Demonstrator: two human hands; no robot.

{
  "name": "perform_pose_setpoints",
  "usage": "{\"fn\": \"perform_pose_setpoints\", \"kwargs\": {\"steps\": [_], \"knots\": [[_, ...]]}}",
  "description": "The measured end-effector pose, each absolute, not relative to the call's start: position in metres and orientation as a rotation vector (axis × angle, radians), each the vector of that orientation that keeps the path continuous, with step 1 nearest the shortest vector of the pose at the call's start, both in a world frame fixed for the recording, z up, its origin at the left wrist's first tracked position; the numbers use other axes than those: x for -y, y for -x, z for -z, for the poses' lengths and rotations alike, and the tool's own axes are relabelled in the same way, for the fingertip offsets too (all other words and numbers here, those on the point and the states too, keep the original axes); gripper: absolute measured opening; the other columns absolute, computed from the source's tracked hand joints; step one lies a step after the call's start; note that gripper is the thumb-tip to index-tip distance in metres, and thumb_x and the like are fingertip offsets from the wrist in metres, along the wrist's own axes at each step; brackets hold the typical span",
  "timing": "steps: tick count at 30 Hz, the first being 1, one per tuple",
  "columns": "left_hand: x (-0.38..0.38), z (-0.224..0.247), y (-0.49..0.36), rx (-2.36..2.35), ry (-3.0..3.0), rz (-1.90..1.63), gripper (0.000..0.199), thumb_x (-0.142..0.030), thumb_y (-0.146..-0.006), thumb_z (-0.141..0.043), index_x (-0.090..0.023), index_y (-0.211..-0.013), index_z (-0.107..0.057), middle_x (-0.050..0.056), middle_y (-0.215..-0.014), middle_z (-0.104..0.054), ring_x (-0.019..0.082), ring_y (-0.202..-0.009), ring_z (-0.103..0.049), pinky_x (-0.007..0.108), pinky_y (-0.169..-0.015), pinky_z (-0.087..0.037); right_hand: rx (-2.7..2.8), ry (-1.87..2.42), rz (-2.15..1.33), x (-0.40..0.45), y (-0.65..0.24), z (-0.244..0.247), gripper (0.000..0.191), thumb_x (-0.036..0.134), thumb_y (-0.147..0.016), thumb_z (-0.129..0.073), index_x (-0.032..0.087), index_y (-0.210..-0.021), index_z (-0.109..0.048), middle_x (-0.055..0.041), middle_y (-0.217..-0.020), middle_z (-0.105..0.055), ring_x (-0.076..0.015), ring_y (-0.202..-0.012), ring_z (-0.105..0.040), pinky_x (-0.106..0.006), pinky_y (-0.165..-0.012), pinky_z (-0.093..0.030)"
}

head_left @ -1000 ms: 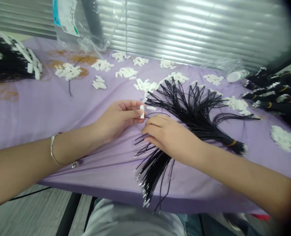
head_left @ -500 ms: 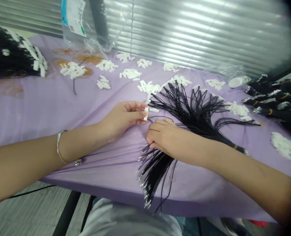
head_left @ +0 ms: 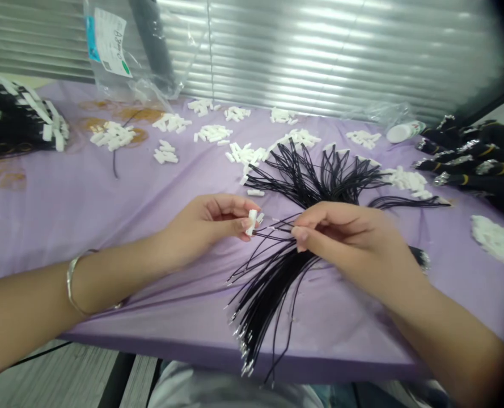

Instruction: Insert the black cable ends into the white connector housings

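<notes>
While hands (head_left: 204,229) (head_left: 354,243) pinch, connector (head_left: 252,222) left, wire (head_left: 284,229) (seemingly) right

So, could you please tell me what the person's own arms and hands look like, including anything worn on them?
The left hand and the right hand are both ungloved, and no sleeve shows on either forearm. The left wrist wears a thin, rounded, silver-coloured bracelet. No bracelet or watch shows on the right wrist.
</notes>
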State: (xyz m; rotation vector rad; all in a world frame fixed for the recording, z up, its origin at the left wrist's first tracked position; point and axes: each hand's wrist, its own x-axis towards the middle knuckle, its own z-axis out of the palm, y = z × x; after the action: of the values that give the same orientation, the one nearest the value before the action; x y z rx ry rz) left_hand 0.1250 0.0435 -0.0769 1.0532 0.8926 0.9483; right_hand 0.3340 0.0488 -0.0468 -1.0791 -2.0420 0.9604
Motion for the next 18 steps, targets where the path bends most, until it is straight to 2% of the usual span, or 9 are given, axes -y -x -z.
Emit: {"fn": "perform_pose_setpoints", "kwargs": {"steps": [3,10,18], "knots": [[-0.043,0.077,-0.126,-0.923,-1.073,-0.964,0.012,-0.016,-0.074,-0.068,-0.016,-0.086,-0.069,-0.002,-0.075,-0.065,0.006,-0.068,-0.058,0.015,-0.068,-0.046,1.963,1.190,-0.843,-0.051,-0.332,0.050,0.011,0.020,-0.075,-0.061,0.015,-0.066,-0.062,0.0006,-0.059,-0.058,-0.0075,-0.052,-0.050,-0.017,-0.046,-0.038],[-0.041,0.080,-0.125,-0.973,-1.073,-0.920,0.017,-0.018,-0.071,-0.071,-0.019,-0.088,-0.069,-0.002,-0.078,-0.068,0.008,-0.070,-0.061,0.018,-0.073,-0.048,2.023,1.254,-0.883,-0.050,-0.329,0.057,0.009,0.018,-0.076,-0.059,0.015,-0.069,-0.063,0.0010,-0.060,-0.060,-0.0072,-0.052,-0.050,-0.017,-0.047,-0.037],[-0.039,0.078,-0.125,-1.013,-1.072,-0.910,0.017,-0.019,-0.069,-0.072,-0.018,-0.085,-0.068,-0.001,-0.078,-0.067,0.009,-0.068,-0.062,0.020,-0.072,-0.049,2.005,1.243,-0.724,-0.046,-0.324,0.061,0.007,0.014,-0.072,-0.059,0.015,-0.066,-0.061,0.0021,-0.058,-0.058,-0.0067,-0.050,-0.049,-0.017,-0.045,-0.035]]}}
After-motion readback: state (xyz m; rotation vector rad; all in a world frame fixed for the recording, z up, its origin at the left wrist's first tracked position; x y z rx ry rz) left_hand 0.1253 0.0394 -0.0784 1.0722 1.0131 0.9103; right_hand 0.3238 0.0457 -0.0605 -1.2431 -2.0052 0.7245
